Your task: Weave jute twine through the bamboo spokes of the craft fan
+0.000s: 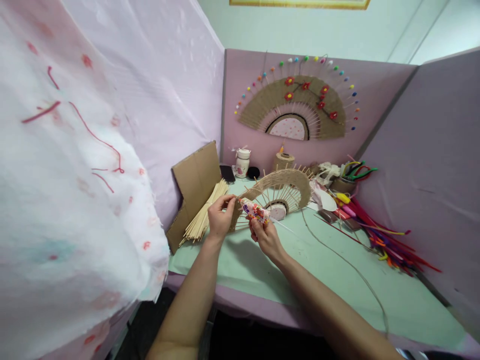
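Tan weave forms the band of the ribbed fan (300, 186), which stands tilted on the green table (322, 260), the left end of the band just beyond the hands. Right hand (267, 237): wrapped around a flower-printed tool (255, 210), apparently a hot-glue gun, with a slim pale stick (285, 227) projecting from its rear. Left hand (220, 219): thumb and fingertips narrowed beside the tool's front, at the fan's left end; whether they close on anything cannot be told.

For a sound joint, steady the work with the left hand, bring the tool's front close, and apply a small, even amount. Hold the fingertips clear; the nozzle may be hot. Leave the cord (385, 320), right of the fan, slack.

Limits of view: the nozzle and any contact point are too small and crowded to make out; the right fingers hide any trigger. No glue is discernible. The twine cone (284, 161), behind the fan, is partly masked. The patterned cloth (112, 225), well left of the fan, is cut off by the frame.
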`<move>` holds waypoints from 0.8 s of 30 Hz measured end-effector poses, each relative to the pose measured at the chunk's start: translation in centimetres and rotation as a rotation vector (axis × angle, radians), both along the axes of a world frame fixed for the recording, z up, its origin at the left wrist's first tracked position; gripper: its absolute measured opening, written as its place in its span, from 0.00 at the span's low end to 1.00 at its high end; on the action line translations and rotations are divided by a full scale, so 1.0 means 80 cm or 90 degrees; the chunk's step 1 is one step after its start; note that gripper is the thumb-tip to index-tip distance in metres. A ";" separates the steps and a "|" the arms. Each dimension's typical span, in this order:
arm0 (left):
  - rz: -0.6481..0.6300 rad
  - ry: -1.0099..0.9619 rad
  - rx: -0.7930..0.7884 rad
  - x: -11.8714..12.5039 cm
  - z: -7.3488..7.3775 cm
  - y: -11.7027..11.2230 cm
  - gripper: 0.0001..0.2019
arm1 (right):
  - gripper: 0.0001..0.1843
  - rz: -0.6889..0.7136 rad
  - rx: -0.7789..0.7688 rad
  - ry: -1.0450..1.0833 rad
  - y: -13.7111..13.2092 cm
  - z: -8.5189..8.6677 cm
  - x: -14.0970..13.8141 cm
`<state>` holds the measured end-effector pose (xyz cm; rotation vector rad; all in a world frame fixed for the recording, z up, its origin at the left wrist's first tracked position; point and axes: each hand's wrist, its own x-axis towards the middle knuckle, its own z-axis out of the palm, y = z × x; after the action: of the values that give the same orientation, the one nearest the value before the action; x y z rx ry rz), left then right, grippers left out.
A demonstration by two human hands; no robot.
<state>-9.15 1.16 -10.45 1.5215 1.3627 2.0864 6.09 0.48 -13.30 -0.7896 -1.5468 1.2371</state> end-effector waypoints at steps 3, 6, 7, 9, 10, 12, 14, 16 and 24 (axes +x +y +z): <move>0.005 0.000 0.000 0.000 0.000 -0.001 0.08 | 0.25 -0.008 -0.003 -0.007 0.002 -0.003 -0.002; 0.009 0.003 0.001 0.000 0.000 -0.001 0.08 | 0.25 -0.014 0.003 -0.002 0.002 -0.004 -0.002; 0.008 0.002 0.002 0.001 0.000 0.000 0.09 | 0.25 -0.015 0.004 0.000 0.002 -0.003 -0.002; 0.007 0.000 0.003 0.001 -0.001 0.000 0.09 | 0.26 -0.017 0.001 -0.001 0.002 -0.002 -0.002; 0.006 -0.001 0.004 0.001 -0.001 0.000 0.09 | 0.26 -0.018 -0.002 -0.001 0.001 -0.001 -0.003; 0.005 -0.001 0.006 0.000 -0.002 0.000 0.09 | 0.26 -0.021 -0.003 0.001 0.001 0.001 -0.004; 0.002 -0.001 0.008 0.000 -0.002 0.000 0.09 | 0.26 -0.022 -0.003 0.003 0.000 0.002 -0.005; 0.001 -0.001 0.008 0.000 -0.003 0.001 0.08 | 0.26 -0.023 -0.004 0.000 0.000 0.001 -0.006; 0.005 -0.001 0.006 0.000 -0.003 0.000 0.09 | 0.27 -0.036 -0.011 -0.007 0.000 0.002 -0.007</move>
<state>-9.15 1.17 -10.71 1.5198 1.3614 2.1017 5.51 0.50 -13.17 -0.8471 -1.5139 1.2072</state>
